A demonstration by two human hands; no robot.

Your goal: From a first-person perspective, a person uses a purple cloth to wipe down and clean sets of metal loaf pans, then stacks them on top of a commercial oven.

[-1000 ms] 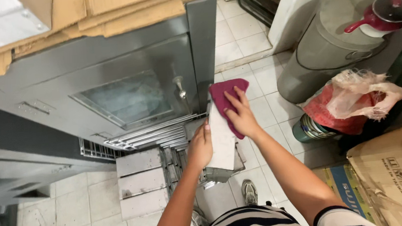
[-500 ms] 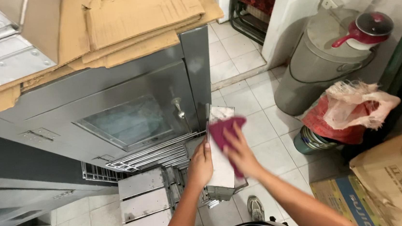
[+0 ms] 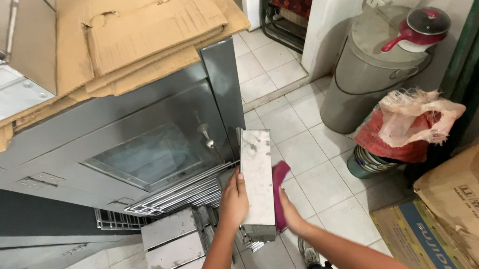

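Note:
My left hand (image 3: 234, 200) grips the left edge of a long, narrow metal tray (image 3: 256, 176), held upright in front of me. My right hand (image 3: 290, 212) is behind the tray's right side and presses a magenta cloth (image 3: 279, 187) against it. Most of the cloth and my right fingers are hidden by the tray. The tray's facing surface is dull and blotchy. Behind it stands a grey metal oven (image 3: 147, 137) with a glass door window and a small knob handle (image 3: 205, 134).
Flattened cardboard (image 3: 143, 27) lies on the oven. Wire racks (image 3: 181, 194) and metal trays (image 3: 171, 247) lie on the tiled floor below. To the right are a grey bin (image 3: 361, 77) with a red-lidded pot (image 3: 423, 26), a bagged bucket (image 3: 401, 132) and cardboard boxes (image 3: 465, 207).
The tray has turned so its broad face shows. My right hand with the cloth has slid down and behind the tray's right edge. The camera has tilted upward.

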